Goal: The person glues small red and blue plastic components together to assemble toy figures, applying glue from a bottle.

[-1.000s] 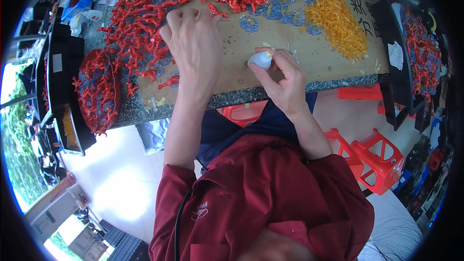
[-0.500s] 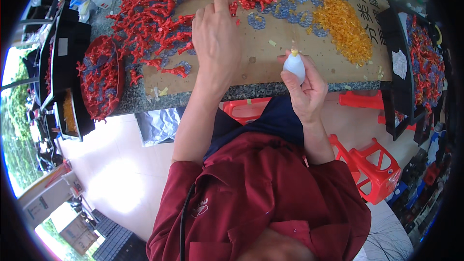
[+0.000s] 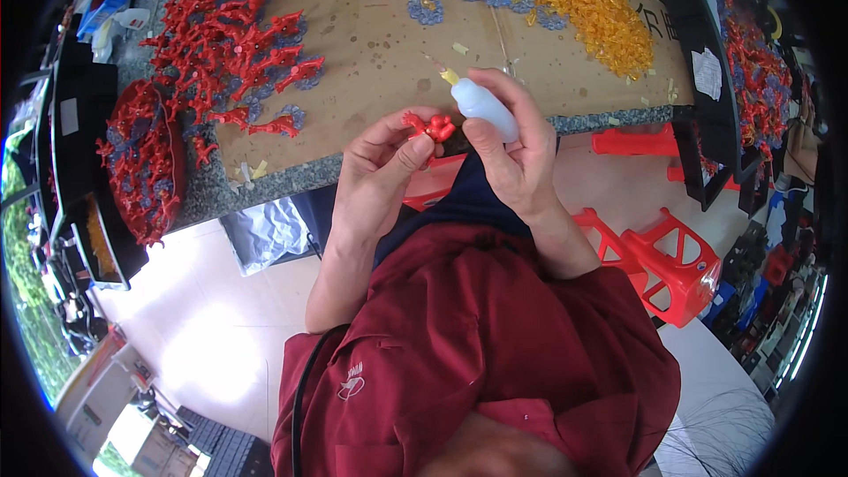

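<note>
Between the thumb and fingers of my left hand (image 3: pixel 380 168) is a small red plastic figure (image 3: pixel 433 129), held just past the table's near edge. My right hand (image 3: pixel 521 146) is closed around a white squeeze bottle (image 3: pixel 484 109) with a yellow tip and a thin needle nozzle. The bottle tilts up and to the left, its nozzle above the red figure and apart from it. Many similar red figures (image 3: pixel 212 26) lie with clear bluish flower-shaped pieces (image 3: pixel 426 9) on the cardboard at the left and far side.
A heap of amber pieces (image 3: pixel 601 18) lies at the far right of the cardboard (image 3: pixel 371 62). At the left edge stands a red tray (image 3: pixel 168 168) of mixed parts. A black rack (image 3: pixel 707 62) with more parts is on the right, and red stools (image 3: pixel 676 274) are below it.
My left hand has come back from the far red pile toward me, now with a red figure in it. My right hand has moved left, and the bottle now leans left.
</note>
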Available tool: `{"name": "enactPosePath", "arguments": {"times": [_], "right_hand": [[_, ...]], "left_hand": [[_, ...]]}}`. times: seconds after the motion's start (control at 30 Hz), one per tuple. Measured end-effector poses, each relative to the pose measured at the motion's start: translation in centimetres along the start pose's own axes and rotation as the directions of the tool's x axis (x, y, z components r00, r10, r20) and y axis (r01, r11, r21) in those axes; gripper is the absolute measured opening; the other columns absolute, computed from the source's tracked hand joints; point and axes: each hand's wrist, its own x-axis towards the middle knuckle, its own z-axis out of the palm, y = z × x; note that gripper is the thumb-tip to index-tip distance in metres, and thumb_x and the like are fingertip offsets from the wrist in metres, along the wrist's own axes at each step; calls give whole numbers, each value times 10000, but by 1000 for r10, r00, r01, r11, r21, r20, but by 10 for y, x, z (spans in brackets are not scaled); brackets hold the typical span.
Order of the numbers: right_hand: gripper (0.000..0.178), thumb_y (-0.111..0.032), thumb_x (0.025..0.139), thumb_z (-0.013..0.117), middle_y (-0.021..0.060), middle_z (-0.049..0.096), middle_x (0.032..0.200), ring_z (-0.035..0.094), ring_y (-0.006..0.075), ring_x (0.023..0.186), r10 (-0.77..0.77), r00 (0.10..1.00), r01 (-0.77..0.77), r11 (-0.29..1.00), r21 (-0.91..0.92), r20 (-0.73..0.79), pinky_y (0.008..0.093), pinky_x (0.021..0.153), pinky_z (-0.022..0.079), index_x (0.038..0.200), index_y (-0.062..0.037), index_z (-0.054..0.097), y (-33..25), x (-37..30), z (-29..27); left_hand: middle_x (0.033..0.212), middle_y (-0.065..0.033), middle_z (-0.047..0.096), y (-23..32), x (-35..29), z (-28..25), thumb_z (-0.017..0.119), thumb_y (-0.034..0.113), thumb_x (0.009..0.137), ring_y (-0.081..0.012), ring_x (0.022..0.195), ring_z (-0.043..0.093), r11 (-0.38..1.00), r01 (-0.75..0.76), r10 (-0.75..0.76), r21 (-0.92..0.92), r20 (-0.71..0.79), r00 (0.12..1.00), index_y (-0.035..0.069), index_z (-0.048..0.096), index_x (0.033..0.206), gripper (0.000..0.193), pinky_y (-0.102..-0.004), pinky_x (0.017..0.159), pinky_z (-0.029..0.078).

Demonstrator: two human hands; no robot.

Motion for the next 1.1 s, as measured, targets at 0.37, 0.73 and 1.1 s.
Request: {"name": "enactPosePath", "arguments": {"times": [0.37, 0.73, 1.1], "right_hand": [[308, -111, 663, 754, 115, 648, 761, 619, 155, 636, -203, 977, 211, 958, -196, 60, 244, 541, 465, 922, 13, 643, -20, -8, -27], [301, -128, 656, 759, 113, 647, 729, 615, 160, 603, -161, 986, 168, 967, -194, 52, 243, 516, 451, 894, 22, 651, -21, -10, -26], [284, -124, 666, 756, 100, 643, 715, 609, 140, 605, -94, 990, 110, 981, -157, 106, 232, 526, 450, 885, 25, 654, -25, -8, -26]], "left_hand": [[934, -72, 492, -5, -4, -13, 513, 129, 875, -123, 765, 454, 831, 162, -155, -533, 60, 986, -7, 392, 1246, 413, -236, 649, 375], [936, -71, 502, -5, -4, -13, 527, 127, 867, -122, 762, 454, 820, 190, -172, -540, 85, 981, 0, 379, 1262, 441, -231, 644, 373], [930, -75, 529, -10, -3, -18, 511, 136, 885, -125, 776, 485, 825, 206, -141, -527, 161, 977, 17, 449, 1227, 367, -232, 666, 371]]}}
